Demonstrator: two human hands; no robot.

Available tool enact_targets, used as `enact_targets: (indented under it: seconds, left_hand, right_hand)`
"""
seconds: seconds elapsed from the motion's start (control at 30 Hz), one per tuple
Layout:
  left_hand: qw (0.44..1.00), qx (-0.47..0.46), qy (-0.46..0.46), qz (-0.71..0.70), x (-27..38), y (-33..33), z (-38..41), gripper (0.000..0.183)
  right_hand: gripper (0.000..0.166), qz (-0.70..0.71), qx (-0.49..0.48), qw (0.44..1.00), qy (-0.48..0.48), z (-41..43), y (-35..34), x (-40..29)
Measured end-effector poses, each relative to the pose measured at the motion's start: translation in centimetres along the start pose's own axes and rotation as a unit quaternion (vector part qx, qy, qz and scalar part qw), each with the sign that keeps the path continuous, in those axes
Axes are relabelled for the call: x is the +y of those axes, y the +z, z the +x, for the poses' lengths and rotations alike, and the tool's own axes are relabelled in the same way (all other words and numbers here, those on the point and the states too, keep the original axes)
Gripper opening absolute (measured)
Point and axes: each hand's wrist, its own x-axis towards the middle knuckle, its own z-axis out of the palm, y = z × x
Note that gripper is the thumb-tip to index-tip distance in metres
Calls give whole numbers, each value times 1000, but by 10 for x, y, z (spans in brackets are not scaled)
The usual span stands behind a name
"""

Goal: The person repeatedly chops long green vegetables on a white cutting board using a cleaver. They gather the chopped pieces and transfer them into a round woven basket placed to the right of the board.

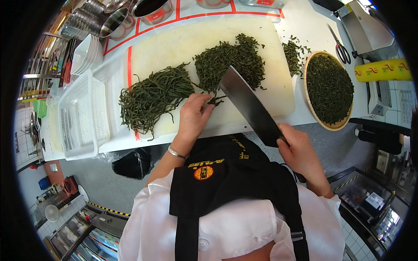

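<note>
My right hand (300, 153) grips the handle of a Chinese cleaver (249, 107), its broad dark blade slanting up and left over the white cutting board (277, 94). At the board's front, the thumb and fingers of my left hand (194, 114) pinch a few short dark green strands (216, 100). Just behind and left of that hand lies a heap of long, thin, dark green vegetable strands (156, 93), apparently long beans. A pile of the same vegetable cut into short pieces (225, 62) sits behind the cleaver's tip, partly hidden by the blade.
A round woven basket (307, 88) full of chopped greens stands right of the board, beside loose pieces (292, 57) and scissors (341, 49). At left are a white plastic basket (94, 130), stacked white bowls (85, 55) and knives (67, 70). Metal pots (153, 13) stand behind.
</note>
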Motion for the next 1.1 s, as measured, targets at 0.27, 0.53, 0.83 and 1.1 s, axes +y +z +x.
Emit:
enact_targets:
  seconds: [0.27,0.53,0.83,1.1]
  left_hand:
    - [998,-2,48,48,-9,9,-1,21]
    - [987,31,151,43,-17,18,2,9]
    - [986,9,161,43,-15,16,4,10]
    - [989,-9,143,37,-3,30,38,11]
  right_hand:
    - [21,-51,-42,998,24,5,17,-5]
    - [16,-207,-128,967,73,14,30,-23]
    - [21,-244,-88,966,-11,35,42,2]
    - [17,-212,9,977,13,33,11,10]
